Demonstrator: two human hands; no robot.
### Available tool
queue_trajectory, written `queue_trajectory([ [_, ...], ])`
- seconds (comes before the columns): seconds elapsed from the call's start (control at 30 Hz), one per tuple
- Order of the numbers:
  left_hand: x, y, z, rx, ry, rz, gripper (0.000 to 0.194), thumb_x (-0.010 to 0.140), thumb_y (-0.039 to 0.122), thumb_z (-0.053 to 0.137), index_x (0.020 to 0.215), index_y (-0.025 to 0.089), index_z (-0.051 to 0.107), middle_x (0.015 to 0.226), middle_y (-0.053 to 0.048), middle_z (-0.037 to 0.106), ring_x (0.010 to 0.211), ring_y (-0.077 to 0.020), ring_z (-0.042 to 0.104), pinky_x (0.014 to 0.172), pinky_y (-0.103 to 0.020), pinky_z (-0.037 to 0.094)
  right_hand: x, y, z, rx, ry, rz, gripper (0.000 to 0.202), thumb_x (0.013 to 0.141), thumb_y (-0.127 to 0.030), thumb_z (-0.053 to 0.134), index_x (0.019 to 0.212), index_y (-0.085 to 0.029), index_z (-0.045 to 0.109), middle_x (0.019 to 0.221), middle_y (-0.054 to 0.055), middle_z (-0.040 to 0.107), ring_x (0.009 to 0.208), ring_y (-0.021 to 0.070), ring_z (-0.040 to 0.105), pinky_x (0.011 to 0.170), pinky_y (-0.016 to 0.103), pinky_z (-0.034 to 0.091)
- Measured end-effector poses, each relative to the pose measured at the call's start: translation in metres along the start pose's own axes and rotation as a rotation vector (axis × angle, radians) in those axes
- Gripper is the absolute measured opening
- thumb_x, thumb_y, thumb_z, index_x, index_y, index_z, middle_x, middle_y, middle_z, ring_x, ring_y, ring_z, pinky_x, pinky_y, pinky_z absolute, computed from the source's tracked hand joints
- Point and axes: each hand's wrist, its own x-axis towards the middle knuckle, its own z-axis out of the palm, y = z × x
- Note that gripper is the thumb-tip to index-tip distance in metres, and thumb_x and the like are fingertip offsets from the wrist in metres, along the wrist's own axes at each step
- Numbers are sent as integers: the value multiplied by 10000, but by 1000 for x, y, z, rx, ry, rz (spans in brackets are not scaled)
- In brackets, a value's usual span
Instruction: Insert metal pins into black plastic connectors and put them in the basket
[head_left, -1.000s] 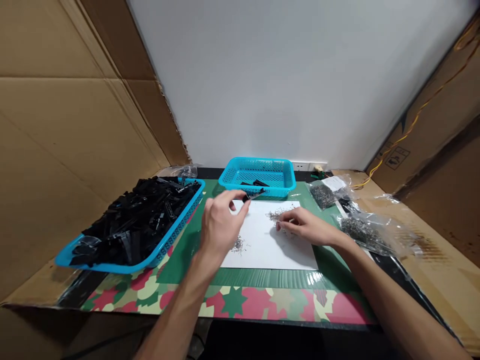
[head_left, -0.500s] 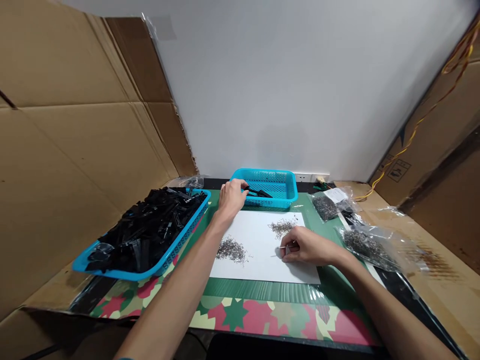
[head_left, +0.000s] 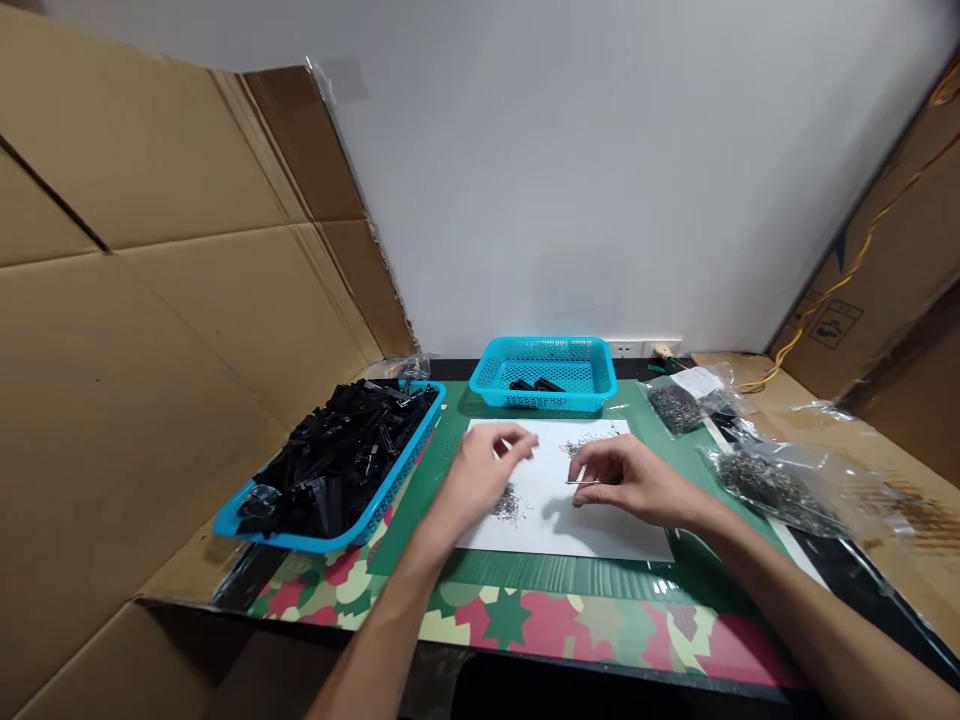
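While the right hand (head_left: 630, 480) grips a thin, silver-coloured metal rod (head_left: 574, 483) above the rectangular white sheet (head_left: 559, 535), the left hand (head_left: 484, 465) is positioned over the left pile of small silver metal pieces (head_left: 508, 505) — whether its fingers pinch anything cannot be determined. The right pile of small silver metal pieces (head_left: 577, 446) lies just beyond the right hand. Elongated black plastic parts (head_left: 550, 385) lie inside the small, perforated turquoise plastic basket (head_left: 544, 402) — behind the sheet.
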Motion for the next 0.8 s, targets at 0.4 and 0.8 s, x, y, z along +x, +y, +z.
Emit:
queue_trajectory([
  [0.4, -62, 6, 34, -271, -200, -41, 230, 1030, 387, 546, 953, 211, 673, 872, 12, 652, 797, -153, 568, 724, -257, 407, -1, 4, 19, 158, -42, -15, 257, 846, -372, 860, 910, -192, 689, 807, 49, 803, 754, 194, 750, 660, 271, 499],
  [0.8, -65, -6, 41, -188, -153, -23, 229, 1067, 397, 455, 993, 241, 605, 950, -24, 675, 862, -201, 618, 790, -302, 445, 2, 2, 26, 44, 65, -35, 308, 885, -479, 800, 906, -185, 711, 840, 46, 760, 817, 208, 720, 707, 298, 520],
])
